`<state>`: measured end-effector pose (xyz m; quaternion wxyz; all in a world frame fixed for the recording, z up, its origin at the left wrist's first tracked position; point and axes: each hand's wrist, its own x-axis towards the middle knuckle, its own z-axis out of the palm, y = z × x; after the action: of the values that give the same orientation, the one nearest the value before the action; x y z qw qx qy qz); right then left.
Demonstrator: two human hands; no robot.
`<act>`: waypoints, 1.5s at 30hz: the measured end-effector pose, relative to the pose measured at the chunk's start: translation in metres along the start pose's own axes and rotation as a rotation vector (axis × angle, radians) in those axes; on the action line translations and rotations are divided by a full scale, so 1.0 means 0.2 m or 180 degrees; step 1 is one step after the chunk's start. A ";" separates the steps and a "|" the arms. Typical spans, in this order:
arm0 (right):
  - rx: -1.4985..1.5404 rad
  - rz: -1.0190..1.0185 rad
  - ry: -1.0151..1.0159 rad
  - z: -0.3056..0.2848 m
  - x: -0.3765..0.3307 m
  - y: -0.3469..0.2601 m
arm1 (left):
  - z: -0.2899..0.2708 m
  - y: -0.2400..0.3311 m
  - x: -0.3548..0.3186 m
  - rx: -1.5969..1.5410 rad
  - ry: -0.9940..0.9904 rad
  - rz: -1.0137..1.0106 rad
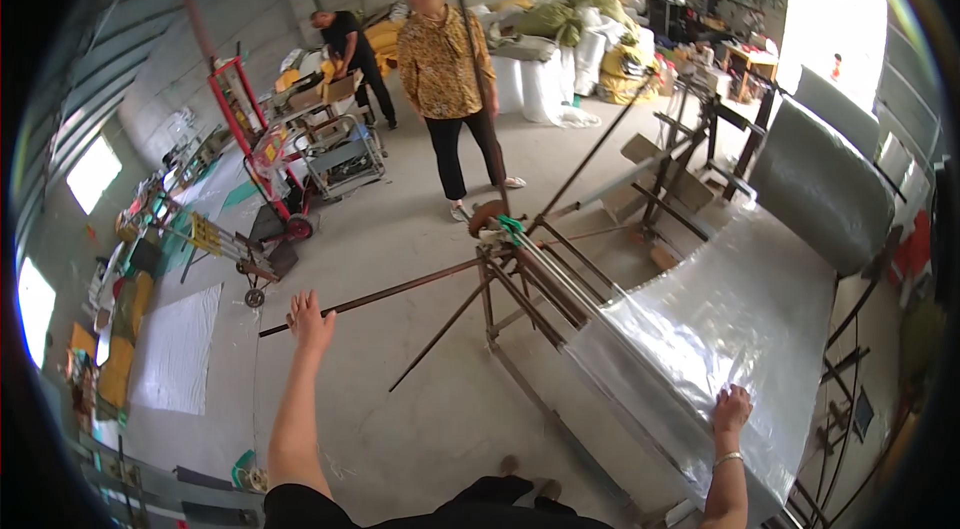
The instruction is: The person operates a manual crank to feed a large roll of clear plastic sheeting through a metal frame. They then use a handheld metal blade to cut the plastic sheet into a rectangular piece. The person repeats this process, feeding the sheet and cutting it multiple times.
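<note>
My left hand [312,321] is at the outer end of a rusty metal spoke [410,283], with its fingers spread and touching the bar. That spoke belongs to a reel frame whose bars radiate from a hub [490,219]. Green cord [512,227] is tied beside the hub. My right hand [732,411] rests with fingers slightly bent on top of a shiny clear plastic sheet [690,329]. Creases show in the sheet near those fingers. From a large grey film roll [825,179] at the right, the sheet stretches across to the reel's long bars.
Beyond the reel stands a person [445,69] in a patterned shirt; another person [350,59] bends farther back. A red hand truck [262,144] and a yellow folding cart [215,239] are at left. White sacks [540,89] pile up behind. A steel floor beam [560,429] runs near my feet.
</note>
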<state>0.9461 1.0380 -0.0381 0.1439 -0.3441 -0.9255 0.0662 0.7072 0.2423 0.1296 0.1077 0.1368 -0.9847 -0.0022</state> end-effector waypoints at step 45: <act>0.3861 0.3138 -0.1884 0.80 -2.14 -4.19 | 1.31 -4.10 0.74 -0.0073 -0.2400 -0.0860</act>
<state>0.6864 0.1215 -0.0984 0.0096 -0.5408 -0.4722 0.6960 0.7326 -0.5934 -0.1220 -0.2610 0.2535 -0.9282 -0.0774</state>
